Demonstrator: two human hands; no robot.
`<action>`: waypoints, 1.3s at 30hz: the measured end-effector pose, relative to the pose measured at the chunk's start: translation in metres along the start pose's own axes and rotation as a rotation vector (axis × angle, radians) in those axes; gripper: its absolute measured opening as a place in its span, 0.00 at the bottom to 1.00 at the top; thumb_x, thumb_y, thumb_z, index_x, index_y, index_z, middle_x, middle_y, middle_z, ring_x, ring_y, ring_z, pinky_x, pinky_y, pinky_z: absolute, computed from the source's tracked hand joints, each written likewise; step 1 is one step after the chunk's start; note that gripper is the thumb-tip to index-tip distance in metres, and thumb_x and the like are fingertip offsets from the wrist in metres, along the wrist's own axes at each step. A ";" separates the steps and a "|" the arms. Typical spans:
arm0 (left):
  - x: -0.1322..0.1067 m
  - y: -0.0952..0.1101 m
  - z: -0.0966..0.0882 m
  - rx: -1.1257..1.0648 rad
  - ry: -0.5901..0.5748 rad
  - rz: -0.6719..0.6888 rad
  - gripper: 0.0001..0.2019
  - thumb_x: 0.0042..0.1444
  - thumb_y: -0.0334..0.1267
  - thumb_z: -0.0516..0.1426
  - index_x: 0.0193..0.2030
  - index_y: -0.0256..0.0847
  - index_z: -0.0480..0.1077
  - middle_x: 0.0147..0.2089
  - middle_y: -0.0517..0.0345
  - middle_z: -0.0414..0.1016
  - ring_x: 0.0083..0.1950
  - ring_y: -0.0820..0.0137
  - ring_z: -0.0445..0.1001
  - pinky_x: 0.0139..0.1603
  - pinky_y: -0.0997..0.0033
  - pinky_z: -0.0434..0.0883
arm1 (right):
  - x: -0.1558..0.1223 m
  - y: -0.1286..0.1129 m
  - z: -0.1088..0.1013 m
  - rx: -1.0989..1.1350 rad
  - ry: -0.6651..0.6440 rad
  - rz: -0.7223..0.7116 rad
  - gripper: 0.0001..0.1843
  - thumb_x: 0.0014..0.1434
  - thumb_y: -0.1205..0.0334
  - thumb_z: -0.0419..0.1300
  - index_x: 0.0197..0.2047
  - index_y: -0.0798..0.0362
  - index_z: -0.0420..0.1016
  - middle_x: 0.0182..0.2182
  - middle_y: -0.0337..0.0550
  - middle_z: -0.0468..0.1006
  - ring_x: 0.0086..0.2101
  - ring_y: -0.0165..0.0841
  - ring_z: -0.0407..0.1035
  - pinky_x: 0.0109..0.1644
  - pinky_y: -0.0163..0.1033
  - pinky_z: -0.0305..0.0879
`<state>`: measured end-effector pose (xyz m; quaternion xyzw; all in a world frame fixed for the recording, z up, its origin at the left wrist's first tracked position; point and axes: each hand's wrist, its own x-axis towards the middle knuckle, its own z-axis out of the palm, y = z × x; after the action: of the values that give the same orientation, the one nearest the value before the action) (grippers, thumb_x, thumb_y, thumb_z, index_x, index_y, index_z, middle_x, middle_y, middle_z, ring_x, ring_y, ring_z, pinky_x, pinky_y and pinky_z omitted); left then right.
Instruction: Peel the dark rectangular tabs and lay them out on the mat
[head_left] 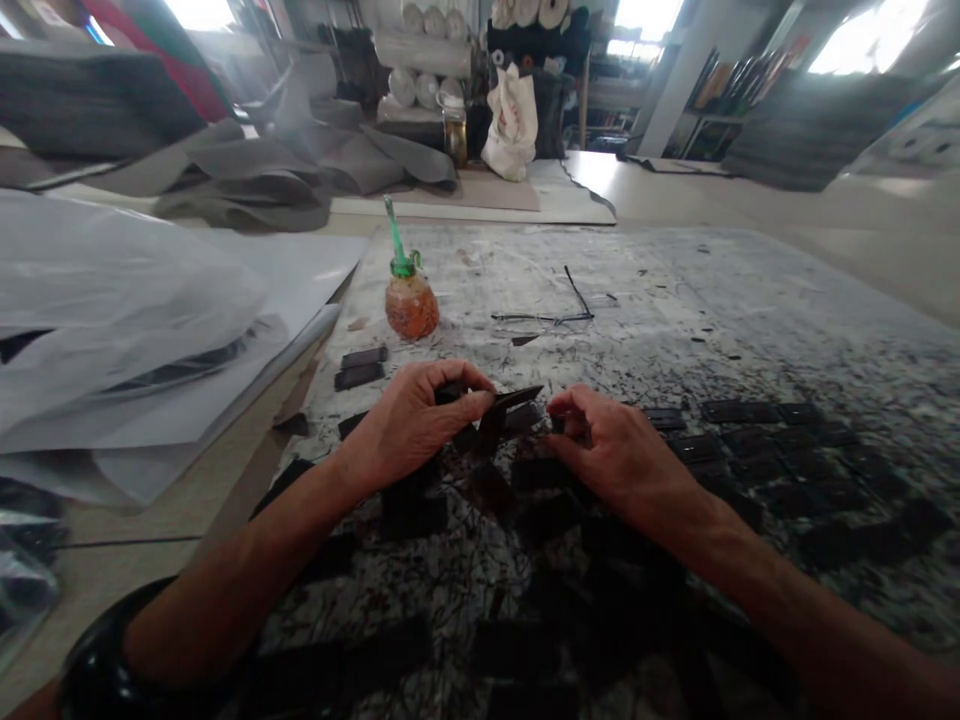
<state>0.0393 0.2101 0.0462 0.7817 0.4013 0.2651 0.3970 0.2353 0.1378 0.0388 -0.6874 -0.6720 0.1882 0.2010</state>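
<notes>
Between the thumb and fingers of my left hand [427,415] is a thin dark strip [519,397], its free end pointing right, raised above the table. A further dark flap hangs just below it; whether the two are joined I cannot tell. My right hand [611,440] is a short gap to the right, with fingers curled and thumb near the index fingertip. Something dark shows between those fingertips, too small to name. Flat dark rectangular pieces lie under and around both hands, including one piece [546,473] below the gap.
An orange bottle with a green spout [412,305] stands beyond my left hand. Eyeglasses [556,318] lie at centre. Rows of dark pieces [739,412] are at right, two more [360,375] at left. Clear plastic sheeting [135,300] covers the left side; a white bag [511,125] stands behind.
</notes>
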 end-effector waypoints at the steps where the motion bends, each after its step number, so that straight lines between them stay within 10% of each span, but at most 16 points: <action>1: 0.000 0.000 0.000 0.004 0.000 0.003 0.08 0.55 0.40 0.56 0.31 0.40 0.74 0.26 0.65 0.71 0.27 0.75 0.67 0.29 0.77 0.62 | 0.000 0.000 -0.001 0.010 0.001 -0.004 0.12 0.54 0.68 0.59 0.44 0.55 0.71 0.25 0.35 0.74 0.27 0.30 0.69 0.32 0.33 0.59; 15: 0.000 -0.003 -0.001 0.002 -0.018 0.029 0.08 0.56 0.39 0.56 0.31 0.40 0.74 0.28 0.64 0.74 0.29 0.74 0.69 0.32 0.77 0.64 | 0.004 0.008 -0.003 0.014 0.075 -0.022 0.07 0.51 0.68 0.56 0.35 0.53 0.73 0.21 0.33 0.67 0.23 0.28 0.61 0.29 0.34 0.54; 21: -0.001 -0.005 -0.001 -0.005 -0.028 0.022 0.09 0.56 0.40 0.55 0.32 0.39 0.74 0.28 0.64 0.73 0.29 0.73 0.69 0.32 0.76 0.64 | 0.003 0.010 -0.001 0.094 0.048 -0.037 0.25 0.49 0.68 0.58 0.52 0.55 0.71 0.24 0.34 0.67 0.26 0.31 0.63 0.32 0.36 0.57; 29: -0.002 -0.003 -0.002 -0.007 -0.036 0.029 0.08 0.56 0.40 0.55 0.32 0.40 0.74 0.28 0.64 0.74 0.30 0.73 0.69 0.33 0.76 0.64 | 0.001 0.014 -0.010 0.500 -0.208 0.107 0.20 0.51 0.59 0.62 0.49 0.53 0.75 0.20 0.32 0.71 0.19 0.26 0.64 0.21 0.31 0.59; 35: -0.001 -0.004 -0.002 -0.003 -0.028 0.038 0.09 0.56 0.41 0.55 0.32 0.39 0.75 0.28 0.63 0.74 0.30 0.72 0.70 0.33 0.75 0.65 | 0.005 0.013 -0.018 0.965 -0.361 0.224 0.20 0.52 0.58 0.61 0.50 0.49 0.71 0.49 0.47 0.76 0.19 0.25 0.72 0.13 0.30 0.64; 39: -0.001 -0.004 -0.003 -0.001 -0.023 0.035 0.08 0.55 0.40 0.56 0.32 0.40 0.75 0.27 0.64 0.74 0.29 0.73 0.70 0.32 0.76 0.65 | 0.005 0.018 -0.018 1.245 -0.432 0.305 0.14 0.53 0.59 0.63 0.43 0.51 0.74 0.28 0.39 0.81 0.18 0.27 0.72 0.16 0.29 0.67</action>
<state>0.0353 0.2121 0.0441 0.7914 0.3830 0.2631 0.3973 0.2600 0.1419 0.0450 -0.4775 -0.3589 0.6998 0.3918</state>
